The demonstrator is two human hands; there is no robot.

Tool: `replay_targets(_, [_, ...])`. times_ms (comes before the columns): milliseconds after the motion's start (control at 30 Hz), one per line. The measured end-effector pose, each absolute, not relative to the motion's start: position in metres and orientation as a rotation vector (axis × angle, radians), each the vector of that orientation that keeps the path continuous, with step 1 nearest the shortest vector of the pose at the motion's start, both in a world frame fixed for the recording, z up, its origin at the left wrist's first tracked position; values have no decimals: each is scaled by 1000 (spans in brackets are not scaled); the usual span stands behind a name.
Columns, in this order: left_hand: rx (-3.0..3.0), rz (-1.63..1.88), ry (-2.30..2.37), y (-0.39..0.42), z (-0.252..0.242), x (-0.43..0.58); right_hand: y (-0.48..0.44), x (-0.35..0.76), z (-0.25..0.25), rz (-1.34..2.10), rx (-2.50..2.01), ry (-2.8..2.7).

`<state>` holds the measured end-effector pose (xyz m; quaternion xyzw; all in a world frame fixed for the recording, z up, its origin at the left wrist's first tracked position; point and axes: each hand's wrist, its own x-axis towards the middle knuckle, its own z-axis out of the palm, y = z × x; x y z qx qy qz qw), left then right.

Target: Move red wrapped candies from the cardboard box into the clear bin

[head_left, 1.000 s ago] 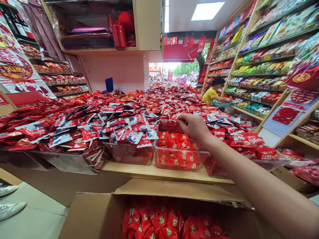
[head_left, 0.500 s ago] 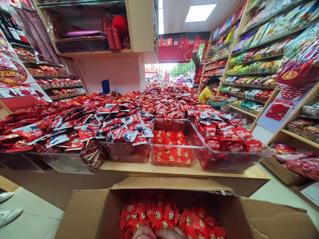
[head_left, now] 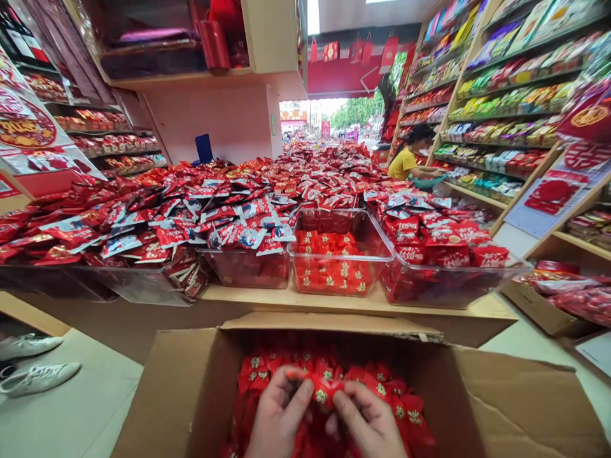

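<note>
Between my two hands, over the open cardboard box (head_left: 186, 381), is a small red candy packet (head_left: 324, 389) with a gold pattern. My left hand (head_left: 282, 407) pinches its left end between thumb and fingers. On the other end, the thumb and fingers of my right hand (head_left: 365, 413) close in the same way. Beneath and around them, many similar red packets (head_left: 255, 372) with gold characters fill the box. The lower part of both hands runs off the bottom edge of the view.
Behind the box, a wooden counter (head_left: 267, 302) bears clear plastic bins (head_left: 341, 257) and heaps of red wrapped sweets (head_left: 229, 210). A person in yellow (head_left: 403, 164) is by the right-hand shelves (head_left: 501, 108). White shoes (head_left: 42, 378) show on the floor at left.
Both hands have come up from the bottom edge into fuller view, with the red packet now visible between them. The camera has tipped slightly downward.
</note>
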<state>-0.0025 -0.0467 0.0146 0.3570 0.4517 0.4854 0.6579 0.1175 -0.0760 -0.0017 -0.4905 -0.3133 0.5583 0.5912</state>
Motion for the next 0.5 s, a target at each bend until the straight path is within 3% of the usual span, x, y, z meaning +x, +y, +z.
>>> replay_targets(233, [911,1019,1090,-51,36,3,-80,131,5,1107,-1221,-881])
replay_targets(500, [827,1080,1071,-55,15,5,-80,122,-8,1216,-1107,-547])
